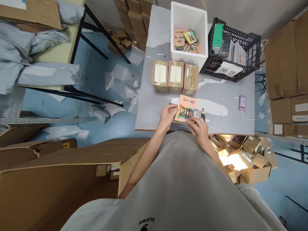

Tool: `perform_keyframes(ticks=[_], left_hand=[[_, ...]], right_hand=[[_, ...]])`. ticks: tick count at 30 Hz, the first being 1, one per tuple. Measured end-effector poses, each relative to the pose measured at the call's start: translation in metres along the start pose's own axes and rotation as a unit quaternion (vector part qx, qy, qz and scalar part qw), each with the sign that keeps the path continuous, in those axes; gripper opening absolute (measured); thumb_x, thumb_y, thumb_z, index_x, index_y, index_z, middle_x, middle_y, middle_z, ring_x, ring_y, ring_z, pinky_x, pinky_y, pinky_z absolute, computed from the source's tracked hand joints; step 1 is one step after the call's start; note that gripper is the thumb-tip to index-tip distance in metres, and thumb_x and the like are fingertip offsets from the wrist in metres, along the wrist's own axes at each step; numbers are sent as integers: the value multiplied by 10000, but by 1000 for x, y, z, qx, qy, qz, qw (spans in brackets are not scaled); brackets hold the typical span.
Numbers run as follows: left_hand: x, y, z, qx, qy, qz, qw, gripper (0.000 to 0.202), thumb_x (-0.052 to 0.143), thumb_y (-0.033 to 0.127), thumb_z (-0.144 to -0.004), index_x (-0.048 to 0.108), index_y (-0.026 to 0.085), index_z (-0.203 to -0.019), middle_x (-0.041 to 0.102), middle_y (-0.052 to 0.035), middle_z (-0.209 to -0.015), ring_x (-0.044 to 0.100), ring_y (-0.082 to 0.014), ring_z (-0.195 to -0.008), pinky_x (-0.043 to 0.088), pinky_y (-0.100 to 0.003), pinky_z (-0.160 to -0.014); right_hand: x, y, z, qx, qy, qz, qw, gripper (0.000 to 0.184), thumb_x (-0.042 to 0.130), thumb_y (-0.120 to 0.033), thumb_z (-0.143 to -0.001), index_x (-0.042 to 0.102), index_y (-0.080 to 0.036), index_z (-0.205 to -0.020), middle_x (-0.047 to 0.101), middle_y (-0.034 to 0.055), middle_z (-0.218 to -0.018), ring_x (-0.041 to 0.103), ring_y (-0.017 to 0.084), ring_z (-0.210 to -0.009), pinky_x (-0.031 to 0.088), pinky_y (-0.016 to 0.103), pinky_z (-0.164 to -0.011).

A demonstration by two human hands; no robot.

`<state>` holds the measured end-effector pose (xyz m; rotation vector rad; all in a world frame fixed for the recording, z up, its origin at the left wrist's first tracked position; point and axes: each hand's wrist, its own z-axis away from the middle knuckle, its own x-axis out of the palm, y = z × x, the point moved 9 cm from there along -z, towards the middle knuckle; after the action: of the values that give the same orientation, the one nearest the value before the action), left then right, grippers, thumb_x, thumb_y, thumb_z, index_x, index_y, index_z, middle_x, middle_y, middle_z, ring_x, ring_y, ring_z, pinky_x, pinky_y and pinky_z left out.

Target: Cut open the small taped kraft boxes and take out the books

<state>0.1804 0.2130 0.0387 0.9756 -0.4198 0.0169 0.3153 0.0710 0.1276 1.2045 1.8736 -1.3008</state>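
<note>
A thin pink booklet (187, 104) with a colourful picture on its cover lies near the front edge of the grey table (154, 106). My left hand (167, 116) grips its left edge, fingers closed on it. My right hand (198, 127) pinches its lower right corner. A small dark object (203, 114), perhaps a cutter, lies just right of the booklet. Three taped brown boxes (175, 76) stand in a row behind it.
A white foam box (201, 19) holding several colourful booklets (186, 40) and a black crate (255, 41) of books stand at the back. A phone on a cable (242, 102) lies to the right. Cardboard boxes (247, 157) crowd the floor on both sides.
</note>
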Motion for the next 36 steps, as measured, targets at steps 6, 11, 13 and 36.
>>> perform_keyframes(ticks=[6,11,13,36], left_hand=[[6,8,-3,102,-12,-21,994,503,1024,461,-677,836,171,-1042,876,-102,-1047,845,-268,-967,717,-402,-889],[3,15,26,196,-34,-62,978,483,988,568,-813,867,191,-1090,862,-99,-1123,852,-261,-1060,736,-399,-940],[9,25,42,254,-68,-92,960,423,937,571,-904,891,216,-1130,857,-105,-1196,846,-253,-1124,736,-394,-977],[-30,23,63,252,100,-146,952,526,862,745,-949,930,226,-1009,814,-80,-978,735,-216,-914,615,-337,-836]], right_hand=[[0,6,-2,134,49,-53,988,265,713,-430,-1158,882,-277,-1293,859,133,-1319,792,286,-1126,644,446,-1000],[18,8,-14,299,78,-194,931,592,787,-642,-1034,828,-209,-1437,860,148,-1293,758,242,-902,653,388,-799],[22,4,-16,347,102,-231,903,649,818,-674,-978,821,-198,-1420,864,116,-1176,685,201,-779,604,344,-690],[32,4,-15,363,111,-360,852,547,782,-611,-979,821,-230,-1371,808,167,-1448,787,276,-1167,680,405,-939]])
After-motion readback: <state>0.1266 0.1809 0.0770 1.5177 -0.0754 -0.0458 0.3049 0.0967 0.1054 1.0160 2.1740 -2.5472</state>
